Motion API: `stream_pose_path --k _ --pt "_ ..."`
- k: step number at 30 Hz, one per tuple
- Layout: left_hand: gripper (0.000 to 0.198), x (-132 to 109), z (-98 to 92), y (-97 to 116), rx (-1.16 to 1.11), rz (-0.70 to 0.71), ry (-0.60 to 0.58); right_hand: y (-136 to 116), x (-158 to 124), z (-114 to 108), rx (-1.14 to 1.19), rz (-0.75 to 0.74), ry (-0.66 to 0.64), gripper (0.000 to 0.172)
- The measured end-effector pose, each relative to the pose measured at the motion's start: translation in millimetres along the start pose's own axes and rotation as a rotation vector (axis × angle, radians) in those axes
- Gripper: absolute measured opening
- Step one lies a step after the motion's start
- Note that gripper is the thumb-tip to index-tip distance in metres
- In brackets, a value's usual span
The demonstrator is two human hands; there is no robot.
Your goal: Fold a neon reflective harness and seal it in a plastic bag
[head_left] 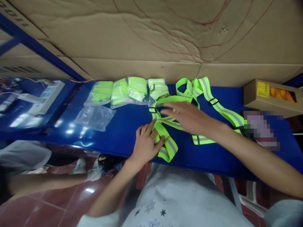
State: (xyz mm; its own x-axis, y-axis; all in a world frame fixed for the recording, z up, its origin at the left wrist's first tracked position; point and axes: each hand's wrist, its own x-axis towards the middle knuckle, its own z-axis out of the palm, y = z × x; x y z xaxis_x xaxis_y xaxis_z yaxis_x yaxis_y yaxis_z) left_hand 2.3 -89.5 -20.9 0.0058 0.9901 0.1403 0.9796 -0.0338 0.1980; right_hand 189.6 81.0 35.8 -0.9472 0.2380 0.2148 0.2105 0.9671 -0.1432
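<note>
A neon-yellow reflective strap harness with grey stripes and black buckles lies loose on the blue table. My left hand rests at its near left end, fingers spread and thumb touching a strap loop. Over the harness's middle, my right hand reaches leftward with its fingers stretched out, slightly blurred; it covers part of the straps. Whether its fingertips touch the webbing I cannot tell. To the left of the harness, folded yellow straps in clear bags sit in a row along the back.
An empty clear plastic bag lies at left. Beyond it is a white power strip. A cardboard box and a pixelated object are at right. Cardboard walls the back. Another person's arm shows lower left.
</note>
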Motion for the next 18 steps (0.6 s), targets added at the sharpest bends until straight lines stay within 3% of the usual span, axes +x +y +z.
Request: stream_pose_path --k 2,4,8,10,13,18 --pt "0.045 0 2.5 -1 -0.040 -0.034 0.043 -27 -6 13 0.015 -0.142 -0.058 0.069" --pt "0.047 -5 3.9 -4 -0.111 -0.090 0.111 -38 -6 26 0.014 -0.187 -0.102 0.069" --pt "0.036 -34 -1.7 -13 -0.274 -0.168 0.228 -22 6 44 -0.012 -0.160 -0.182 0.059" --pt "0.042 -55 -9.3 -19 -0.305 -0.029 0.158 -11 14 47 -0.033 -0.130 -0.194 0.059" --pt "0.064 -79 -21.7 -28 -0.189 0.256 -0.045 -6 24 45 -0.058 -0.053 -0.213 0.061" --pt "0.061 -89 -19.2 -45 -0.074 0.418 -0.016 -17 14 30 -0.059 0.007 -0.225 0.068"
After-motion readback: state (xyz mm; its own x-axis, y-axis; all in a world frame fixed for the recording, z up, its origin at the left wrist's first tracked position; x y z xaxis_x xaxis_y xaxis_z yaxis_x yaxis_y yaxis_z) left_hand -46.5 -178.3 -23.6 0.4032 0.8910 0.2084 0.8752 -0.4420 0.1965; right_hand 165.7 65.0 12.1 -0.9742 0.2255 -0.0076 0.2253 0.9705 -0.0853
